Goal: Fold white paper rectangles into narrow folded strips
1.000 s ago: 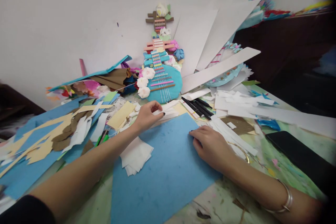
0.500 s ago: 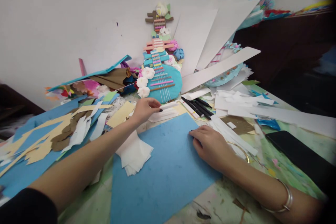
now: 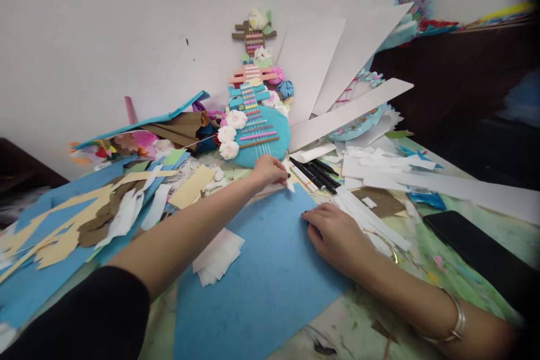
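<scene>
A large blue sheet (image 3: pixel 261 270) lies on the table in front of me. My left hand (image 3: pixel 270 172) reaches over its far edge, its fingers closed on a small white strip (image 3: pixel 290 181) near the markers. On the sheet's right edge rests my right hand (image 3: pixel 335 234), fingers curled and pressed together, with nothing clear in them. White paper squares (image 3: pixel 218 257) lie in a stack at the sheet's left, partly under my left forearm. Just beyond my left hand, a blue paper instrument (image 3: pixel 265 135) with strings and white flowers leans against the wall.
Black and white markers (image 3: pixel 314 173) lie beyond the sheet. Paper scraps (image 3: pixel 126 208) cover the left side. White strips (image 3: pixel 464 183) and a black phone (image 3: pixel 476 247) are on the right. Large white boards (image 3: pixel 350 56) lean at the back.
My left hand has moved right, toward the markers, and a white strip now shows at its fingers. My right hand stays at the sheet's edge. The view has shifted slightly.
</scene>
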The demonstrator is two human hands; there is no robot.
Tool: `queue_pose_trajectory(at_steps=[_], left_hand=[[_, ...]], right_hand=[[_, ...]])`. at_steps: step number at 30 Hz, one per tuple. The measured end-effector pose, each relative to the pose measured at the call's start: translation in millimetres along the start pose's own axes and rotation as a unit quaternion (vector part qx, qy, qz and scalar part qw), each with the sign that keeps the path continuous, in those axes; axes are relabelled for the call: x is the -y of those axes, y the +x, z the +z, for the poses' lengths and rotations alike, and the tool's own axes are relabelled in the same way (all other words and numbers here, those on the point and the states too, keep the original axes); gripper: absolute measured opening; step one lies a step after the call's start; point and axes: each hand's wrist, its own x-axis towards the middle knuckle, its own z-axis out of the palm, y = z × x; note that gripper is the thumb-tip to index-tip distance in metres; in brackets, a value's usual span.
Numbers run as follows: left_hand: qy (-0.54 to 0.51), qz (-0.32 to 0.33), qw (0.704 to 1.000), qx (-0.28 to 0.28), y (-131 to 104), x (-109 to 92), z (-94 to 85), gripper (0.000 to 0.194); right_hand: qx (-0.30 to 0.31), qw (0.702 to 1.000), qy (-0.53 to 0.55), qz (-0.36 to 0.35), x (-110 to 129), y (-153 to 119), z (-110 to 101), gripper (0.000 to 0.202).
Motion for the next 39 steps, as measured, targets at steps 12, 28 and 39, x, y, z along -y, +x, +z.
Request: queue_pose_trajectory(at_steps=[12,28,39], left_hand=[[0.018,0.003,1.000,0.016,12,-6,17.3,0.014],[0.254,0.262,0.928,-0.070,-44,53,-60.9,0.009],[0.231,0.181,0.955,-0.036,-18,59,-63.0,0.025]], right_hand=[[-0.012,1.000,0.006,-0.015,-1,0,3,0.021],[-0.015,1.000,0.007,-0.012,-2,-1,5,0.024],[-0.010,1.000,0.013,-0.012,-1,-1,3,0.021]])
